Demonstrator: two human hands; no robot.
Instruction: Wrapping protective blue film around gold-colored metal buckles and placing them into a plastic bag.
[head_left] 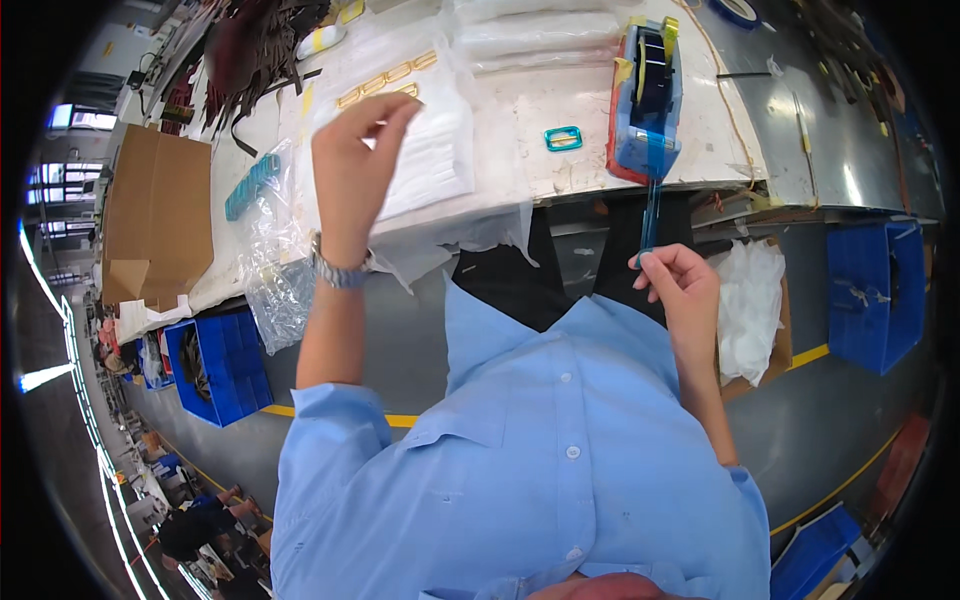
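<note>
My right hand [682,285] pinches the free end of a strip of blue tape [652,215]. The strip runs down, taut, from a blue and red tape dispenser [640,125] at the table's front edge. My left hand [355,165] hangs over white sheets [435,165], thumb and fingers drawn together; anything between them is hidden. Close to those fingertips, gold-coloured buckles [390,77] lie in a row on the white sheets. A single buckle with a blue-green rim [563,138] rests left of the dispenser.
Left on the table are a stack of blue-green pieces [252,187] and clear plastic bags [280,290], near a cardboard box [155,215]. Dark strips [262,55] pile up at the far left. Blue bins [222,365] stand on the floor; a box with white plastic [750,310] is at right.
</note>
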